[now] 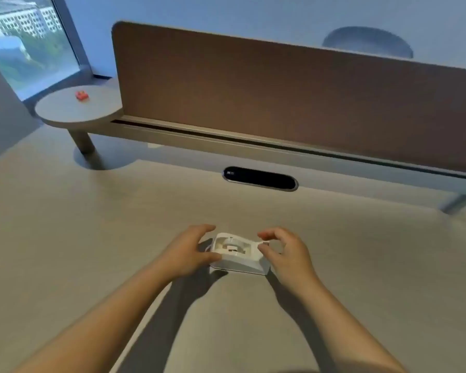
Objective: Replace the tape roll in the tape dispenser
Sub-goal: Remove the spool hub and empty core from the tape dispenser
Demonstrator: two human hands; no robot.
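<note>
A white tape dispenser (240, 261) lies on the beige desk (361, 265) in front of me. Inside its round well sits a pale tape roll (230, 246) on a hub. My left hand (189, 251) grips the dispenser's left end, thumb on the near edge and fingers curled over the far side. At the right end, by the cutter, my right hand (285, 251) pinches with thumb and forefinger; what lies between them is too small to tell, perhaps the tape's end.
A brown divider panel (293, 95) runs along the desk's back. A dark oval cable port (260, 178) sits in the desk ahead of the dispenser. A small red object (81, 95) lies on a round raised shelf (73, 111) at the back left, near a window.
</note>
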